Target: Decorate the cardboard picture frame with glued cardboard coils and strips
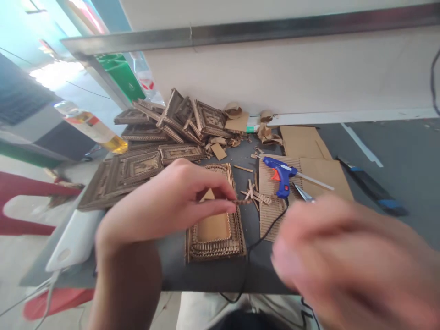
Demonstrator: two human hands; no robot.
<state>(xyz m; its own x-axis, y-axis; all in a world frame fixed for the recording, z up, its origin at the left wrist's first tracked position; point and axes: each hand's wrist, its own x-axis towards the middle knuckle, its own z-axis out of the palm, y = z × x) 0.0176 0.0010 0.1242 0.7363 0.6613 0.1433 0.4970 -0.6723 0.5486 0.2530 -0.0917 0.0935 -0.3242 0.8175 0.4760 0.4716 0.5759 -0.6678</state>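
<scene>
My left hand [185,197] pinches a thin brown cardboard strip [243,201] between thumb and fingertips, its free end pointing right. Under that hand lies a rectangular cardboard frame piece [216,250], edged with corrugated strips around a plain tan centre. My right hand [333,247], blurred and close to the camera, is curled closed. Just past its knuckles shows a pointed metal tool tip [303,192], like scissor blades; I cannot tell whether the hand holds it. Between and beyond the hands, a blue glue gun [282,174] rests on a corrugated cardboard sheet [270,224].
Several decorated cardboard frames [144,166] are piled at the back left, beside a tilted bottle [94,128]. Cut strips [254,195] lie mid-table. A black and blue cutter [374,188] is at right. The glue gun's cord [266,233] runs toward the front edge; a white power strip [74,240] sits left.
</scene>
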